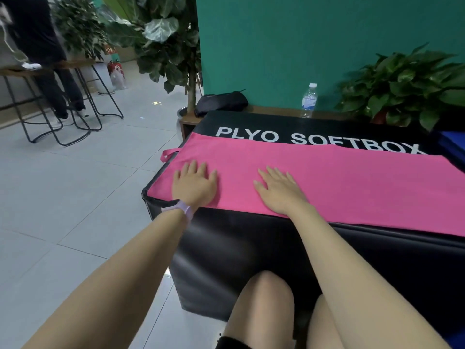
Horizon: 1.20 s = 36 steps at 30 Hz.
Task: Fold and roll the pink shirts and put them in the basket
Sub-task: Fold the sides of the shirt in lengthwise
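A flat pink cloth shirt point(327, 182), folded into a long band, lies across the top of a black padded box point(251, 248) lettered "PLYO SOFTBOX", mid-frame. The left hand point(195, 185) and right hand point(279, 191) both press flat on its left end, fingers straight, grasping nothing. Behind the box, upper centre, stands a clear plastic water bottle point(309, 100), its contents unclear.

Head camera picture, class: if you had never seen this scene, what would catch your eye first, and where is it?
The bright pink shirt, folded into a long strip, lies flat across the top of the black box lettered PLYO SOFTBOX. The left hand and the right hand rest flat on its near-left end, fingers straight. Behind, a water bottle stands against the green wall.
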Each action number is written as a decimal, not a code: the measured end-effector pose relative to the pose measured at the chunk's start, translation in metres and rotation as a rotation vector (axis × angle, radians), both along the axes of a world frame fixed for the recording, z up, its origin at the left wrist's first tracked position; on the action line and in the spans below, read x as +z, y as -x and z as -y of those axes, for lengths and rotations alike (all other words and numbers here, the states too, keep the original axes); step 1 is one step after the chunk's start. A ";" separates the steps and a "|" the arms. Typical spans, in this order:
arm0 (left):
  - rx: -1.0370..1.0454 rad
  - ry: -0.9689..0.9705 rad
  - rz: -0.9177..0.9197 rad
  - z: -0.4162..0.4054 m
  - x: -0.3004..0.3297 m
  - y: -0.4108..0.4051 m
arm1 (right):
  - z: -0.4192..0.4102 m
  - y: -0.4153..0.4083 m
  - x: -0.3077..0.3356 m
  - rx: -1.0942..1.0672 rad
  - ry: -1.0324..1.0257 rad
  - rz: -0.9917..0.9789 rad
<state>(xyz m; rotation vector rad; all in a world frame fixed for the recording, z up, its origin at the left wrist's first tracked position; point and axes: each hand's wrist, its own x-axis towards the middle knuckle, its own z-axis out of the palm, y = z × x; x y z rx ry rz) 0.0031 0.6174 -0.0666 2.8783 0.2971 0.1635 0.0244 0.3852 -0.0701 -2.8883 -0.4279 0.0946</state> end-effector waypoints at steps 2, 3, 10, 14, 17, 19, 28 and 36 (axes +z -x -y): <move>0.043 0.002 -0.052 -0.027 0.005 -0.001 | -0.004 -0.005 0.000 0.002 0.043 -0.013; 0.053 -0.005 -0.085 -0.031 0.007 -0.004 | -0.006 -0.007 0.002 0.004 0.060 -0.025; -0.158 -0.047 -0.001 0.021 0.013 -0.061 | -0.018 -0.050 0.021 0.042 0.022 0.007; -0.335 -0.026 0.021 0.047 0.010 -0.103 | -0.016 -0.084 0.022 0.024 0.020 0.046; -0.380 -0.033 0.038 0.047 0.005 -0.128 | -0.016 -0.108 0.019 0.034 -0.005 0.082; -0.313 -0.060 0.034 0.034 0.001 -0.142 | -0.015 -0.117 0.011 0.000 0.012 0.041; 0.076 -0.096 -0.083 -0.057 -0.005 -0.183 | -0.015 -0.121 -0.005 -0.110 0.039 0.038; -0.507 0.194 0.156 -0.050 0.028 -0.060 | -0.012 -0.012 0.026 0.331 -0.063 0.255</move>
